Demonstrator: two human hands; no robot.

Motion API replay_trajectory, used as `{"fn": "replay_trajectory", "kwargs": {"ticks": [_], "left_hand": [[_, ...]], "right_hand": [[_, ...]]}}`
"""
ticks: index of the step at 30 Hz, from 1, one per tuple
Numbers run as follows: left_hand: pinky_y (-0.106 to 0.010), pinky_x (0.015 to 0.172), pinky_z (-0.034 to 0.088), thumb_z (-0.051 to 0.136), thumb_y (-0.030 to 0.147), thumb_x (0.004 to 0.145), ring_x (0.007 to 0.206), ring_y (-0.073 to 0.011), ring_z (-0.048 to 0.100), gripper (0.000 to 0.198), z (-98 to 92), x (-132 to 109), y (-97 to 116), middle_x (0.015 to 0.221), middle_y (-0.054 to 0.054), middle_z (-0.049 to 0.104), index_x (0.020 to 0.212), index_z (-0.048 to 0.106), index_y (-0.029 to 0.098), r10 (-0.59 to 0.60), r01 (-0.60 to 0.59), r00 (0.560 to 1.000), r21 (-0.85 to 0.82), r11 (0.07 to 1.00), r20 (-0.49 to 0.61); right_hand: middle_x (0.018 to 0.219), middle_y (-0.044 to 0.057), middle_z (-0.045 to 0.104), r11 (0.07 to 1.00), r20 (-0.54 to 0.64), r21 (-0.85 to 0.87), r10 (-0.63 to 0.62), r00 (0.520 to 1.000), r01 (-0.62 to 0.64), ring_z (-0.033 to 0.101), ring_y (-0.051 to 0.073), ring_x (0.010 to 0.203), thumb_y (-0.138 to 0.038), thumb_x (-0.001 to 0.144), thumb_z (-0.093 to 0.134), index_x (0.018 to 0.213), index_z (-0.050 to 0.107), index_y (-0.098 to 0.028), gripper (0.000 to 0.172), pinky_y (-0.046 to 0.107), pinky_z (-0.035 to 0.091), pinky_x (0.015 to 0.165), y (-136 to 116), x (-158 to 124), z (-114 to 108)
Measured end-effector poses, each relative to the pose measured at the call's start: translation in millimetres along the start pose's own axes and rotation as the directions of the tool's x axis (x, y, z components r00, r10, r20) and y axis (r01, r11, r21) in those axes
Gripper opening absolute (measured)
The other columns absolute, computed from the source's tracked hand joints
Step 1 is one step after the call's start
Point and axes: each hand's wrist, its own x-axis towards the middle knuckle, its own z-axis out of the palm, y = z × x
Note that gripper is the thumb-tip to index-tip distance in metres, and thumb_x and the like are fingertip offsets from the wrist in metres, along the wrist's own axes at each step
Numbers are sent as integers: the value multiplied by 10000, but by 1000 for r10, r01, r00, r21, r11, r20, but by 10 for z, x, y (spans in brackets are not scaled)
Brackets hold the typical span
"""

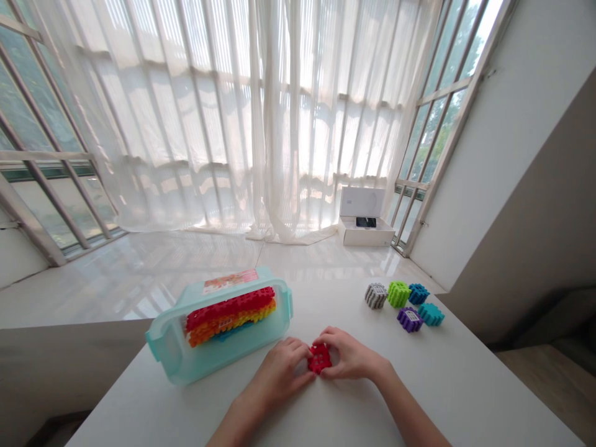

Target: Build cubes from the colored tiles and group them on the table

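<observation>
Both my hands meet on a small red interlocking block piece (319, 358) at the middle of the white table (465, 385). My left hand (278, 371) pinches it from the left with curled fingers. From the right, my right hand (348, 356) grips the same piece, fingers closed round it. A teal plastic box (218, 323) lies on its side just left of my hands, showing red, orange, yellow and blue block pieces stacked inside.
Several assembled block cubes sit at the table's right: grey (375, 295), green (398, 293), blue (418, 292), purple (410, 319) and teal (431, 314). An open white box (365, 223) stands on the glossy floor by the sheer curtains. A grey wall rises at right.
</observation>
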Motion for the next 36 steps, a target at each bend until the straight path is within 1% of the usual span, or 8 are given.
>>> {"fn": "replay_trajectory", "kwargs": {"ticks": [7,14,18,23,27,29,33,36], "left_hand": [[-318,839,451,666,241,803,951,-232,601,120,23,-7,9,966,-44,686,919,641,227,2,-2,1000,46,999,-12],[-312,819,457,656,217,790,944,-229,601,119,11,-2,23,970,-43,680,904,621,224,-1,2,1000,69,998,-16],[-316,830,459,682,221,792,961,-232,603,125,-4,-5,-3,984,-36,689,906,632,229,6,-6,1000,45,999,-6],[-312,846,467,709,268,823,970,-227,619,109,-8,-5,-71,1018,-43,704,915,664,229,29,-29,1000,-16,999,-13],[-296,810,476,665,304,875,917,-211,630,87,-12,-2,-76,957,-51,714,883,681,218,53,-55,998,-51,997,-39],[-288,791,477,648,303,887,894,-206,629,94,-14,-3,-61,920,-48,713,872,683,218,46,-49,998,-62,997,-45],[-284,788,476,662,270,863,884,-205,626,66,-13,-8,-40,906,-39,710,906,681,224,15,-19,999,-67,998,-51],[-284,793,476,663,253,853,886,-206,628,70,-9,-5,-44,908,-43,705,914,679,223,25,-28,998,-43,999,-55]], "right_hand": [[1099,64,655,998,-26,-67,-16,1000,14,610,244,1021,-260,674,778,1158,653,-210,502,341,490,921,14,-8,-6],[1129,61,634,998,-25,-55,-18,1000,16,597,238,1060,-236,660,780,1126,658,-210,482,321,481,941,14,-26,-16],[1104,54,634,999,-29,-51,-6,1000,5,604,229,1024,-220,649,787,1091,668,-207,458,312,484,920,13,-27,-24],[1067,38,649,999,-12,-48,16,1000,-17,615,214,957,-222,645,811,1075,678,-218,450,299,488,849,6,-24,-45],[1047,32,660,998,-7,-45,41,999,-41,614,217,938,-273,623,860,1079,684,-222,492,304,481,825,22,-13,-65],[1047,34,663,998,-5,-42,47,999,-47,615,217,931,-281,622,863,1078,685,-222,493,306,482,820,20,-12,-71],[1066,42,659,998,-5,-48,30,1000,-30,620,217,941,-250,644,830,1062,686,-217,444,307,488,835,-16,-27,-73],[1061,46,654,997,-21,-77,2,1000,-4,621,221,961,-224,664,792,1056,685,-212,406,310,491,862,-45,-42,-61]]}}
